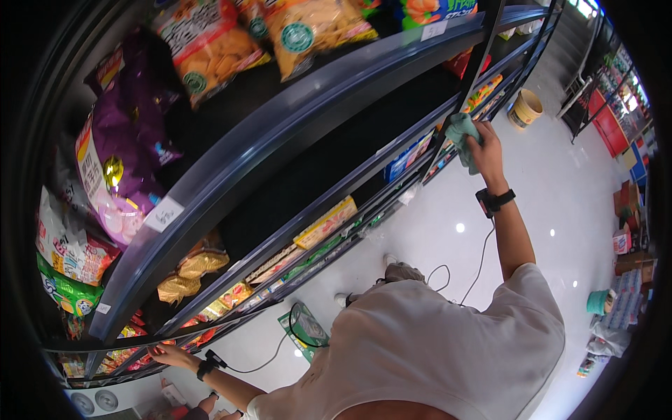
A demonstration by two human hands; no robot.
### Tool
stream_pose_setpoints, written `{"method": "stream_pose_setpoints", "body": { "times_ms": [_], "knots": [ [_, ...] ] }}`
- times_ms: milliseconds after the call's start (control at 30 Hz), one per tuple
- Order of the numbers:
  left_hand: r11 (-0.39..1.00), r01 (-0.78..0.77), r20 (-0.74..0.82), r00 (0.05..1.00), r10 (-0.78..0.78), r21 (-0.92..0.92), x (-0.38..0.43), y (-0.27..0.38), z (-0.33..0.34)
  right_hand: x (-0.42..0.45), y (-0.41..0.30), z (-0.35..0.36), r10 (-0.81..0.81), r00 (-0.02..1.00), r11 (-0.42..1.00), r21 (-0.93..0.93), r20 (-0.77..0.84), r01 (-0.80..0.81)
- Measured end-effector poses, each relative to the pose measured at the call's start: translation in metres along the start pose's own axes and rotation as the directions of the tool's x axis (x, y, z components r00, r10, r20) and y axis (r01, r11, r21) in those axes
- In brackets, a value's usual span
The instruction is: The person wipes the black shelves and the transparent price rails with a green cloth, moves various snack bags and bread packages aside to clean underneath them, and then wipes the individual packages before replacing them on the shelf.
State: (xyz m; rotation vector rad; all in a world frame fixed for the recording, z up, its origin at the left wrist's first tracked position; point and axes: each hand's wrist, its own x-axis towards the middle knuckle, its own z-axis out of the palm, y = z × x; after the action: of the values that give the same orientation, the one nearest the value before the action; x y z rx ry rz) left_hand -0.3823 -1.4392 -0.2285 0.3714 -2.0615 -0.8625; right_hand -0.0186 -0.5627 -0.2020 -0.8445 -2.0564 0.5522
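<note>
My right hand [487, 152] grips a crumpled green cloth [464, 140] beside a black upright post [475, 79] of the shop shelving. Low at the left, my left hand [170, 355] reaches to the shelf edge near a post; its fingertips are partly hard to make out, and no held object shows. Between the hands runs a black shelf [315, 152] with golden packets [194, 268] at its left part. Above it, the shelf with a clear front strip [252, 131] bears purple snack bags [123, 142] and orange snack bags [205, 47].
A yellowish bucket [525, 109] stands on the pale floor beyond my right hand. A green box [304, 331] lies near my feet. Cables hang from both wrist devices. Cartons [627, 202] and wrapped packs line the right side. Part of another person [205, 407] shows at the bottom.
</note>
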Motion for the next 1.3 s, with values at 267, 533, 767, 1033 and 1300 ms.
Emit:
{"method": "stream_pose_setpoints", "body": {
  "times_ms": [267,533,767,1033,1300],
  "knots": [
    [0.999,0.007,0.158,0.987,-0.012,0.033,-0.119,0.110,-0.019,0.068,0.044,0.027,-0.149,0.988,0.959,-0.240,0.032,0.153],
    [0.893,-0.431,0.211,0.892,0.401,0.125,-0.196,0.174,-0.017,0.020,0.005,0.051,-0.226,0.971,0.961,-0.144,0.076,0.235],
    [0.694,-0.678,0.184,0.671,0.719,-0.240,-0.241,0.307,0.055,0.058,0.026,0.027,-0.140,0.990,0.965,-0.224,0.014,0.140],
    [0.566,-0.728,0.138,0.561,0.816,-0.388,-0.278,0.380,0.112,0.021,0.013,0.058,-0.124,0.987,0.992,-0.023,-0.106,0.122],
    [0.576,-0.720,0.149,0.568,0.810,-0.388,-0.281,0.370,0.119,0.014,0.003,0.050,-0.179,0.982,0.972,0.143,-0.056,0.186]
  ]
}}
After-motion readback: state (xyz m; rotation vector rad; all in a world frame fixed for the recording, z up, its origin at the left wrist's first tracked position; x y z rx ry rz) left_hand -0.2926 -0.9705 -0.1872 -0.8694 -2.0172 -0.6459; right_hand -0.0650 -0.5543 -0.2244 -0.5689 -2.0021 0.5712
